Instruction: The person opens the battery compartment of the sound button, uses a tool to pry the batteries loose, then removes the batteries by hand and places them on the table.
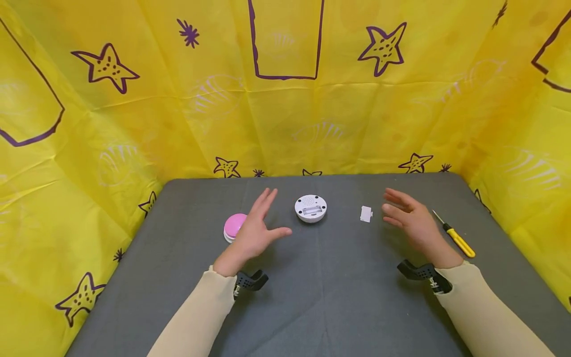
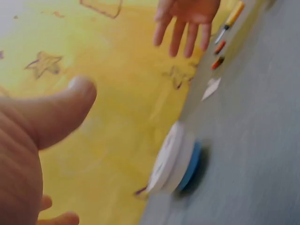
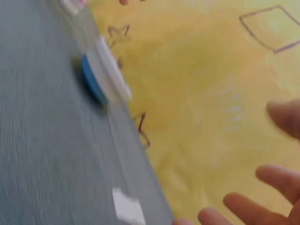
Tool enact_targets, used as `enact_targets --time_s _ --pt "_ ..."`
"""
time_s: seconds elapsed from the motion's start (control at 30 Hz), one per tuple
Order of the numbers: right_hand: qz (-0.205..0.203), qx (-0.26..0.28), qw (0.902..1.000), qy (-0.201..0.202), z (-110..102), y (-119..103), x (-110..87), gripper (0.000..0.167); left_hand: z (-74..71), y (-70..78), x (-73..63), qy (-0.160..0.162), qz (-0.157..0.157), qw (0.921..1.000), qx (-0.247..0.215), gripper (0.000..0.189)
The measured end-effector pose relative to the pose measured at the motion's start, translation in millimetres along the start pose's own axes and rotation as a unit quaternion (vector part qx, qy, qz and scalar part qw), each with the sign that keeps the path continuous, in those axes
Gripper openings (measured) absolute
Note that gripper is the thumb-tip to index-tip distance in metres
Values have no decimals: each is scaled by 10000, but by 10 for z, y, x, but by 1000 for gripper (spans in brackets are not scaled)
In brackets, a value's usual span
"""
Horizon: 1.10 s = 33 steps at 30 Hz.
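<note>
In the head view a round white device (image 1: pixel 310 208) lies upside down, an uncovered battery slot showing on its underside. Both wrist views show its blue dome (image 2: pixel 191 166) against the table. My left hand (image 1: pixel 255 233) hovers with spread fingers, partly covering a pink-topped round device (image 1: pixel 234 225). On the right, my right hand (image 1: pixel 412 223) is raised over the table, holding nothing, its fingers loosely bent. Between the white device and that hand lies a small white battery cover (image 1: pixel 366 214). Two small red-and-black batteries (image 2: pixel 218 63) show in the left wrist view; the right hand hides them from the head.
A screwdriver (image 1: pixel 459 241) with a yellow and black handle lies to the right of the right hand. Grey cloth covers the table (image 1: pixel 321 307). Yellow patterned curtains (image 1: pixel 285 124) stand along its back and both sides.
</note>
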State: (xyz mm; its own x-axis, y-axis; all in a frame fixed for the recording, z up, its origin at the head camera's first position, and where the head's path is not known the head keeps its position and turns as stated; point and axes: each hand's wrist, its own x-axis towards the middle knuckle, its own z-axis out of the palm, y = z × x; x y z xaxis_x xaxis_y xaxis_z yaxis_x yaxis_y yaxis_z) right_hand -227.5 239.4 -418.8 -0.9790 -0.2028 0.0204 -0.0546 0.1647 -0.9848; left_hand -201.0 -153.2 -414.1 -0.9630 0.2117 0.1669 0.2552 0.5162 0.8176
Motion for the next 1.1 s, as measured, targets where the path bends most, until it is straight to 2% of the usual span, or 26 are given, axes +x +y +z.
enact_targets --time_s 0.1,0.2,0.33,0.47,0.57,0.67,0.77,0.93,1.1 --pt "-334 797 9956 -374 110 -61 -8 55 -285 -47 -135 -142 -35 9998 140 108" --pt "-585 1310 9864 -807 227 -118 -11 51 -533 -155 -235 -266 -103 9993 246 112" --pt "-845 1599 9731 -1427 418 -172 7 54 -784 -362 -331 -396 -188 9990 106 114" --pt "-1033 1783 9581 -1992 658 -212 44 65 -950 -577 -390 -585 -174 9979 -198 112" --pt "-1086 1879 9496 -2262 859 -246 80 74 -1024 -709 -409 -729 -164 9958 -529 111" --pt "-1102 1906 9459 -2384 1064 -269 124 81 -1073 -811 -421 -829 -202 9930 -816 111" --pt "-1044 1769 9480 -2433 1267 -271 182 86 -1103 -892 -424 -884 -244 9906 -1017 109" --pt "-831 1198 9569 -2513 1601 -244 312 95 -1125 -996 -414 -972 -413 9884 -1095 101" --pt "-702 1001 9563 -2657 1918 -193 464 93 -1121 -1080 -413 -1065 -658 9859 -1107 95"
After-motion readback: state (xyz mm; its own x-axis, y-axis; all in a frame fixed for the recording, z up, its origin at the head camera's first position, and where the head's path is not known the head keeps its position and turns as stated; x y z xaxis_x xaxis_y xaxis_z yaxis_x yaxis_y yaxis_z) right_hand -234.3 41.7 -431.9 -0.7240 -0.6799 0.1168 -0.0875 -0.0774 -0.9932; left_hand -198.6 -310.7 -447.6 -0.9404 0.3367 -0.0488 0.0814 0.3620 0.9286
